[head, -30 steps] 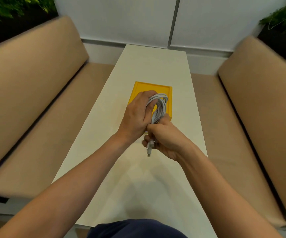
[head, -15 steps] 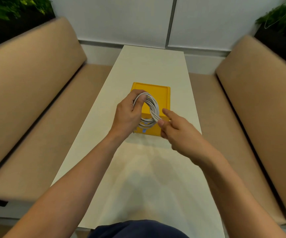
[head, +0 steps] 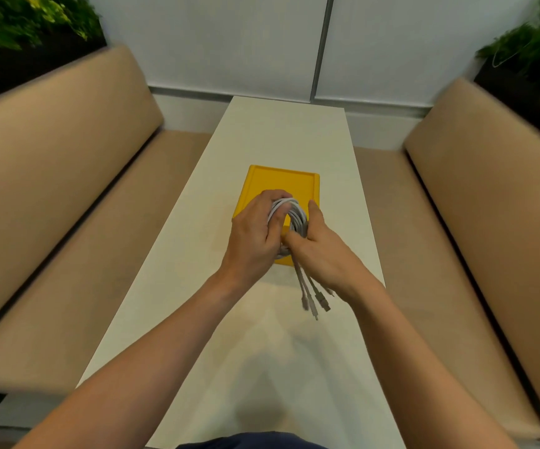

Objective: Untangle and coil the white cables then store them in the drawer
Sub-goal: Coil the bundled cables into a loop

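Left hand: fingers curled round the 9 o'clock side of the white cable coil, with the fingertips hooked over its top and the thumb lying through the loop.
Right hand: a narrow pinch on the coil's 5 o'clock side. The thumb is laid across the strands and the forefinger lies straight along the coil's 3 o'clock edge.
Coil position: upright between the two hands, held above the near half of the yellow drawer. I cannot tell whether it touches the drawer.
Loose ends: several strands leave the coil under the right palm and trail toward 6 o'clock. Their connector plugs hang over the table, just beside the right wrist.
Drawer: lies flat mid-table at 12 o'clock from the hands, and the hands cover its near edge.
Surroundings: tan benches at 9 o'clock and 3 o'clock, and green plants at 10 o'clock and 2 o'clock.
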### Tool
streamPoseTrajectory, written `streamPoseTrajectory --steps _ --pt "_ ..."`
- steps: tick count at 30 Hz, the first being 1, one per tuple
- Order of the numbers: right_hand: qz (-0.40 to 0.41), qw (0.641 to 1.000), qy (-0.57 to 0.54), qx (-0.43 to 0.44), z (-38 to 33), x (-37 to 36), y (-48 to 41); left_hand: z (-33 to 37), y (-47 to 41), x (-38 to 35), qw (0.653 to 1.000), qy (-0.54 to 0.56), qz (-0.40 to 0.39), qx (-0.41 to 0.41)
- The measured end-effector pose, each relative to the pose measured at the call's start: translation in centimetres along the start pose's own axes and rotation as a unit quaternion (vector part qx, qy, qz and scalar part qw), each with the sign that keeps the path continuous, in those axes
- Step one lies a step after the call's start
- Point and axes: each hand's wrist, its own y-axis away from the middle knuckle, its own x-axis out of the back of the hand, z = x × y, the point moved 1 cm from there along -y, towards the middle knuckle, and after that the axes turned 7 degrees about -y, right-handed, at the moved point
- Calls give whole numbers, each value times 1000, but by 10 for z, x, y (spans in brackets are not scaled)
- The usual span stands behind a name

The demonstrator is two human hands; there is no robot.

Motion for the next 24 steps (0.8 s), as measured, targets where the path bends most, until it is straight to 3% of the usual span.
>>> streamPoseTrajectory --steps 4,9,15,21,24 --pt "67 993 -66 71 0 -13 -5 8 -5 1 997 47 23 49" --pt "144 984 56 92 4 -20 -10 11 -7 3 997 54 25 50" --pt "159 979 65 108 1 -16 -11 16 1 -4 986 102 34 125" --pt "162 975 122 90 8 7 -20 11 10 -2 967 157 -89 178" --pt "158 971 147 104 12 9 -22 15 11 6 955 179 -113 206"
